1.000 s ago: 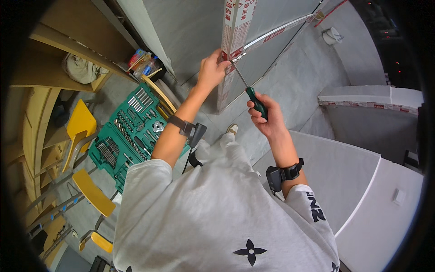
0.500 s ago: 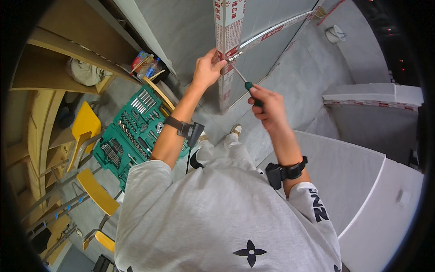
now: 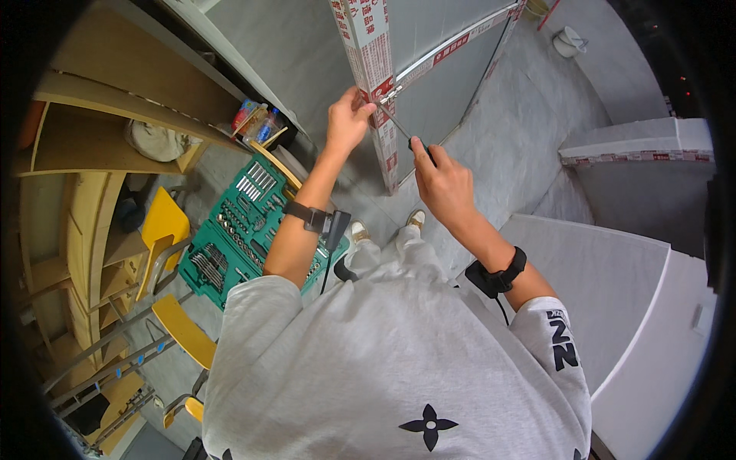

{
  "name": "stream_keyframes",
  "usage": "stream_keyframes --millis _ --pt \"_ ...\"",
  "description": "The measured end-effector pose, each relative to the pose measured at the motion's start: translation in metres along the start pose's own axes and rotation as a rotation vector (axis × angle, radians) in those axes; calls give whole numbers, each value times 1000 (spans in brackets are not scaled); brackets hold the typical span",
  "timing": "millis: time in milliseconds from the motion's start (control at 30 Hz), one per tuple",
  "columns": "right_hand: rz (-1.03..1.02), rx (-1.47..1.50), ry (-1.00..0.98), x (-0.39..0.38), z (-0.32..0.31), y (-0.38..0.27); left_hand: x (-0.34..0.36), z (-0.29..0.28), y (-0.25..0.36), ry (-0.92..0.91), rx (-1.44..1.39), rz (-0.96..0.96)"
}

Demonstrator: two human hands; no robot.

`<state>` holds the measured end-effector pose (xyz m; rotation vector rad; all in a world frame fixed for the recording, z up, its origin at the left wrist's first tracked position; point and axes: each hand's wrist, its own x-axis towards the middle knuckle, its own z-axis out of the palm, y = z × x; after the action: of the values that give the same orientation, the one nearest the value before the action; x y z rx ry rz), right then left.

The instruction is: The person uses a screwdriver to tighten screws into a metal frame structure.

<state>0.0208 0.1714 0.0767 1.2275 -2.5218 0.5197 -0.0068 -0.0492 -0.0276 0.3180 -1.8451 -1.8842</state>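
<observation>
My right hand (image 3: 443,184) is wrapped round a screwdriver (image 3: 395,123) with a dark green handle, its index finger stretched along the handle. The thin shaft slants up and left, its tip at a small metal fitting (image 3: 391,96) on the edge of a grey panel (image 3: 437,100). Red-and-white printed film covers the panel's upright edge (image 3: 376,69). Against that edge, just left of the fitting, my left hand (image 3: 349,123) has thumb and fingers closed in a pinch. What they hold is too small to make out.
An open green tool case (image 3: 201,287) with sockets and wrenches lies at left, beside yellow-seated chairs (image 3: 184,331). Wooden shelving (image 3: 92,153) lines the far left. A white bucket (image 3: 569,42) stands at the far right; a pale-topped counter (image 3: 583,268) is nearer.
The view has shifted slightly. My right hand has turned on the screwdriver and its index finger now reaches forward over the handle. My left hand stays at the panel edge.
</observation>
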Motion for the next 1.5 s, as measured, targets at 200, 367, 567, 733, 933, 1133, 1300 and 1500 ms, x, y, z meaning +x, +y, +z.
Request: stream_keyframes --millis 200,367,567,733,933,1133,1300,1500 --pt "1081 1257 -274 33 -20 7 0 -3 3 -47 -23 -15" --pt "1213 1628 -255 23 -22 -2 0 0 13 -62 50 -41" --pt "61 -84 -53 7 -13 -14 -3 1 4 18 14 -27" --pt "23 -179 -52 -15 0 16 -3 2 7 11 0 -23" --pt "165 73 -96 -1 3 22 -5 3 8 19 -27 -24" --pt "348 212 -186 -27 -7 47 -5 10 23 42 275 48" --pt "325 230 -199 -33 -9 74 -5 22 12 206 386 89" --pt "304 409 -228 -39 -18 96 -9 40 33 279 505 -32"
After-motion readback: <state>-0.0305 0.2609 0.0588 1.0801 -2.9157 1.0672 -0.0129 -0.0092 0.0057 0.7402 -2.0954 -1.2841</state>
